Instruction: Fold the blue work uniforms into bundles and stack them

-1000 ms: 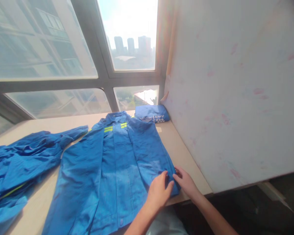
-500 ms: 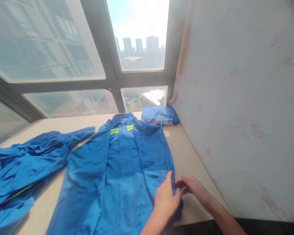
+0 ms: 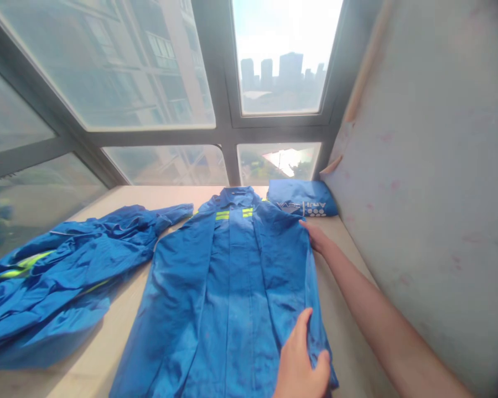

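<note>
A blue work jacket [image 3: 240,287] lies front up, with its collar toward the window and its sleeves folded in along the front. Yellow reflective strips cross its chest. Over the lower part of the right-hand sleeve rests my left hand [image 3: 302,359], open, its index finger and thumb apart. My right hand [image 3: 314,235] is closed on the outer edge of that same sleeve, farther up near the shoulder; some of its fingers are hidden.
Left of the jacket lies another crumpled blue garment [image 3: 87,260] with yellow strips. A folded blue bundle with white lettering [image 3: 301,196] sits by the collar. Windows stand behind the pale wooden surface [image 3: 128,309], and a patterned wall [image 3: 431,210] borders the right.
My right hand has moved up along the sleeve, from beside my left hand to near the shoulder. My left hand stays on the lower sleeve. The view has turned left.
</note>
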`<action>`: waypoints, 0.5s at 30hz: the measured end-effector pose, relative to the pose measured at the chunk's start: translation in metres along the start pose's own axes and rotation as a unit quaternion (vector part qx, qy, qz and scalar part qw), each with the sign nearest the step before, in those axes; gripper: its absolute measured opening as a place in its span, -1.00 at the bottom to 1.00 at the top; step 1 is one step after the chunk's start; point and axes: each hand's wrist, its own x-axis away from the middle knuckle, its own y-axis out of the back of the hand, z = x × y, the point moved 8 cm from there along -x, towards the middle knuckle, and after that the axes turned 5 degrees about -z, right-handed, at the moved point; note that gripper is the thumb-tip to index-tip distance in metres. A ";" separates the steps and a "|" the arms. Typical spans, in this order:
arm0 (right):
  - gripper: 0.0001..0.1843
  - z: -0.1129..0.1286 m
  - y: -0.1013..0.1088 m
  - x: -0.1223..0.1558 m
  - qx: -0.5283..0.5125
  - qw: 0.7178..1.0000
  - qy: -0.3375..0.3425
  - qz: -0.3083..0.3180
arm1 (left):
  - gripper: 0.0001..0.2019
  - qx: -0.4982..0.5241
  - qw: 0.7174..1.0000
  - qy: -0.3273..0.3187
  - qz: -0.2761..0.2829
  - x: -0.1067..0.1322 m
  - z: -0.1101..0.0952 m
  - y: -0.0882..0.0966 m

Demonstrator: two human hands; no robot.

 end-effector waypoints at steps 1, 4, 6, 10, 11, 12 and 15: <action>-0.73 0.001 -0.004 -0.007 -0.010 1.000 -0.019 0.003 | -0.21 0.006 1.000 0.010 -0.004 0.001 0.005 0.002; -0.75 0.012 -0.005 -0.021 0.010 1.000 -0.011 -0.024 | -0.18 0.026 0.999 0.022 -0.017 0.005 0.020 0.004; -0.68 0.024 -0.008 -0.025 0.024 0.999 0.009 -0.044 | -0.16 0.043 0.998 0.025 -0.024 0.008 0.029 0.003; -0.56 0.077 -0.036 -0.016 0.237 0.955 0.135 -0.115 | -0.12 0.088 0.994 0.046 -0.050 0.020 0.047 0.006; -0.53 0.091 -0.051 -0.010 0.310 0.927 0.168 -0.126 | -0.10 0.095 0.992 0.054 -0.056 0.024 0.051 0.009; -0.51 0.103 -0.070 -0.003 0.371 0.900 0.191 -0.126 | -0.09 0.098 0.991 0.061 -0.061 0.029 0.057 0.013; -0.46 0.118 -0.135 0.020 0.462 0.855 0.222 -0.080 | -0.07 0.081 0.990 0.076 -0.090 0.046 0.078 0.038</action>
